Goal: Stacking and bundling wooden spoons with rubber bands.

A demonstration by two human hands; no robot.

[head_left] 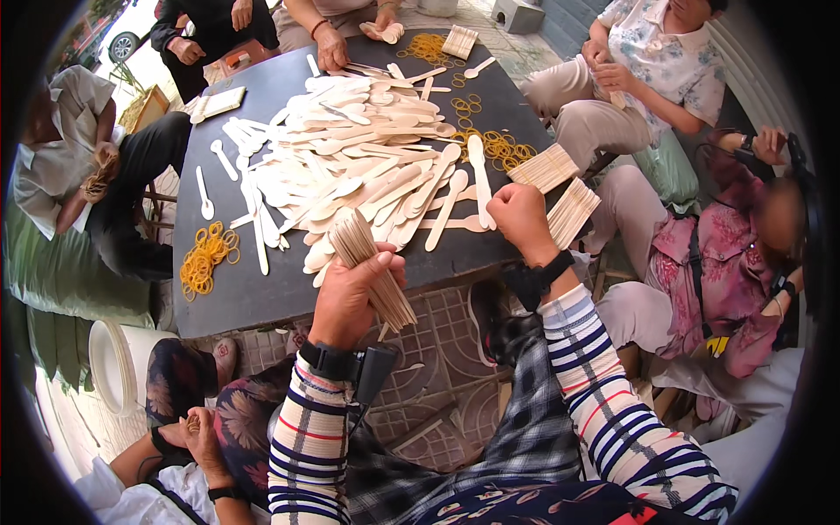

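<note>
Wooden cutlery bundle [356, 240], plain-edged, in left fingers [396, 265]

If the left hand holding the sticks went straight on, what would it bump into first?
Probably the heap of wooden utensils on the table, just beyond the bundle in the left hand, though depth is unclear.

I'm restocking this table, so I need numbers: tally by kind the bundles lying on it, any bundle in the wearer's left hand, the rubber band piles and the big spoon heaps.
Bundles on the table: 4
Bundle in the left hand: 1
Band piles: 3
Spoon heap: 1 (its spoons overlap too much to count)
Total: 9
</note>
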